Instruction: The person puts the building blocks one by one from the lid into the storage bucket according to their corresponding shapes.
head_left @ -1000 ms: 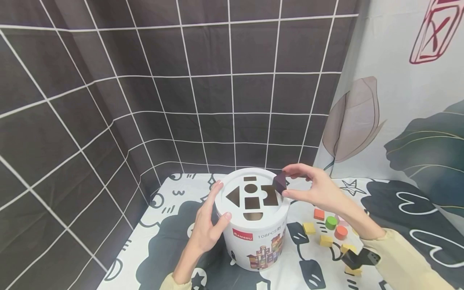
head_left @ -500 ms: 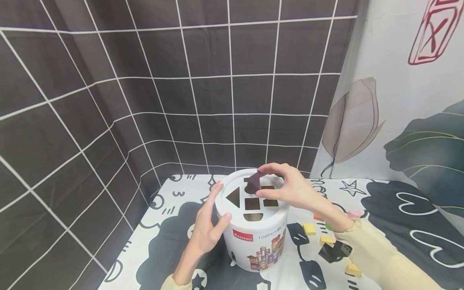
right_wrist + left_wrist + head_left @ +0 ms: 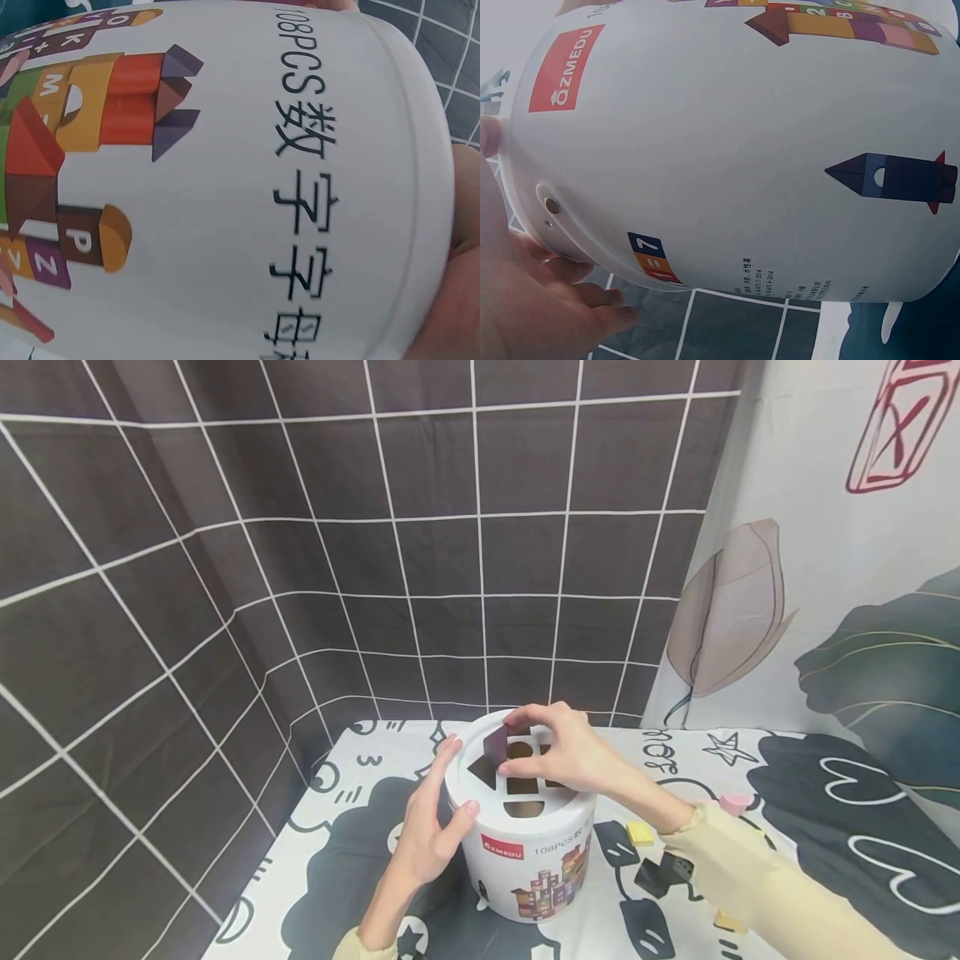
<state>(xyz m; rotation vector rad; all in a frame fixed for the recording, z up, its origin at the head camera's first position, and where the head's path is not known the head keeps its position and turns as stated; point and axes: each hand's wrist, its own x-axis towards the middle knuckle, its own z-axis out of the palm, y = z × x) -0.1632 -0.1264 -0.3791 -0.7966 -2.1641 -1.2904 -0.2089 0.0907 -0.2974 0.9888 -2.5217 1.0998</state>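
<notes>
Two hands attend to one white bucket (image 3: 498,883), which stands upright on the cloth-covered tabletop (image 3: 330,868). Furthest left, the left hand (image 3: 429,837) lies against the bucket's side, its fingers stretched along the rim and its thumb set well apart at the edge of the lid (image 3: 491,812); this spread grip pinches nothing, and probably serves to keep the bucket from shifting. Next comes the triangular hole (image 3: 481,772) in the lid, with the purple block (image 3: 495,748) held over its upper right part; whether block and lid touch, I cannot tell. The right hand (image 3: 567,749) reaches in from the right and pinches the block between thumb and fingertips, its grip parted only as far as the block requires. Holding it by the edges likely leaves its underside free. Further right, a yellow block (image 3: 640,834) and a pink block (image 3: 734,803) lie on the tabletop, clear of the bucket, perhaps to leave working room round it.
</notes>
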